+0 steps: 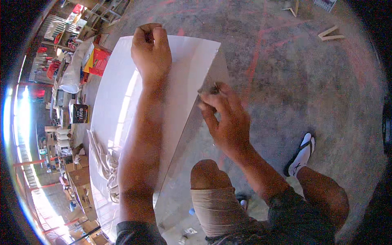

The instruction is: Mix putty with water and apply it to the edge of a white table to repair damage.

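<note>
A large glossy white panel (183, 81) lies in front of me, its long right edge slanting from the far corner toward my knee. My left hand (152, 51) is above the panel's far part, fingers curled into a closed grip; what it holds, if anything, is hidden. At the right edge, my right hand (230, 120) has its thumb and fingers bent in a pinch close to the rim. Something small and dark shows by these fingertips, too blurred to name. A crumpled pale cloth (107, 167) lies on the panel, left of my left forearm.
Along the left stand a red and yellow box (97, 60), a black box (79, 113), a clear plastic bag (71, 77) and cardboard (79, 179). Wood pieces (330, 34) lie on the concrete floor (286, 90) at far right. My knee (210, 173) is near the panel's edge.
</note>
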### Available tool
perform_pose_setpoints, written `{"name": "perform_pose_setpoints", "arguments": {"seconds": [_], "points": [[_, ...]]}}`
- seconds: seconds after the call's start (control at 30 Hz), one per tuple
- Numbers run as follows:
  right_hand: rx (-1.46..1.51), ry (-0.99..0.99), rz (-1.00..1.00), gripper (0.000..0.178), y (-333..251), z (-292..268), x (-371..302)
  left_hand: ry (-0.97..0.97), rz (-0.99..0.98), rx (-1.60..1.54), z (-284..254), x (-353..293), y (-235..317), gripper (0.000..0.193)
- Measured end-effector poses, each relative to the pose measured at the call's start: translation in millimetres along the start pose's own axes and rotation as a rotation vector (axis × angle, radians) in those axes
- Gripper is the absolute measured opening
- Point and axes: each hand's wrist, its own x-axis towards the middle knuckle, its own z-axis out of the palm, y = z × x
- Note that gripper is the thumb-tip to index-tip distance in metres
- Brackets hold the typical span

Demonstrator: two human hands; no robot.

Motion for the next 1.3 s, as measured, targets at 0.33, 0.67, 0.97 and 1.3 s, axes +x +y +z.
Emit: {"name": "perform_pose_setpoints", "arguments": {"seconds": [0.33,0.67,0.97,1.3], "points": [[-0.001,-0.017,0.091,0.026,37,-38,88,0.008,-0.096,-0.069,1,-1,1,0.021],[-0.086,-0.124,0.11,0.027,10,-40,94,0.03,-0.041,-0.124,5,0,-8,0.017],[-0.176,-0.211,0.009,0.024,-27,-44,63,0.067,-0.045,-0.058,6,0,-3,0.019],[-0.083,-0.298,-0.01,0.019,-35,-51,36,0.081,-0.013,-0.038,7,1,-6,0.021]]}}
